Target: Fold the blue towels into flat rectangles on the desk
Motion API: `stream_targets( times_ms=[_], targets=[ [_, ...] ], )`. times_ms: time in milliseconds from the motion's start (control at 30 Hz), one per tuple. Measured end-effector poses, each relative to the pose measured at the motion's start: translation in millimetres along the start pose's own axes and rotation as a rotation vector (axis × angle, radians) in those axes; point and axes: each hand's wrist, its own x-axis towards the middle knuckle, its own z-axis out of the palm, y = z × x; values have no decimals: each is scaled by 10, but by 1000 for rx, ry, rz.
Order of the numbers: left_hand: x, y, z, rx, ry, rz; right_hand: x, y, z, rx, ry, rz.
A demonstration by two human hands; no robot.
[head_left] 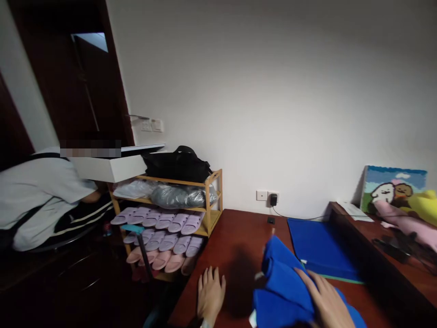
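Observation:
My left hand rests palm down near the left edge of the reddish-brown tabletop, its fingers spread and nothing in it. A bunched blue cloth with small white tags stands raised in folds at the bottom, right of centre. My right hand lies over the right side of this cloth and grips it; the thumb and the cloth's underside are hidden. Behind it, a second blue cloth with a green edge lies flat on the table, beside the raised ledge.
A shoe rack holding slippers and a black bag stands left of the table. A seated person bends over at far left. Soft toys and a picture occupy the right ledge. A charger is plugged into the wall.

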Motion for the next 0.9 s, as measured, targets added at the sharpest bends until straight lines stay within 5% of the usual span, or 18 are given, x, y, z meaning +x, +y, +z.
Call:
stream_targets(
  times_ms=[167,233,300,433,533,667,767,900],
  targets=[
    [-71,-34,153,26,30,-7,2199,-614,472,-108,27,-144],
    [-76,-67,224,27,25,-19,2793,-748,799,-97,-26,-116],
    [-82,-102,298,23,10,-26,3051,-860,1173,-66,-72,-59],
    [-91,-127,349,28,-18,-46,2655,-873,1794,9,-99,-10],
    [-71,-67,238,15,-39,-29,2000,-399,1933,30,-80,34],
    [24,38,41,18,-78,-13,1196,787,1663,-156,-77,365],
    [98,80,-32,54,-120,4,725,1525,1374,-227,-213,668],
    [147,112,-68,115,-145,9,284,1748,1209,-193,-322,680]
  ],
)
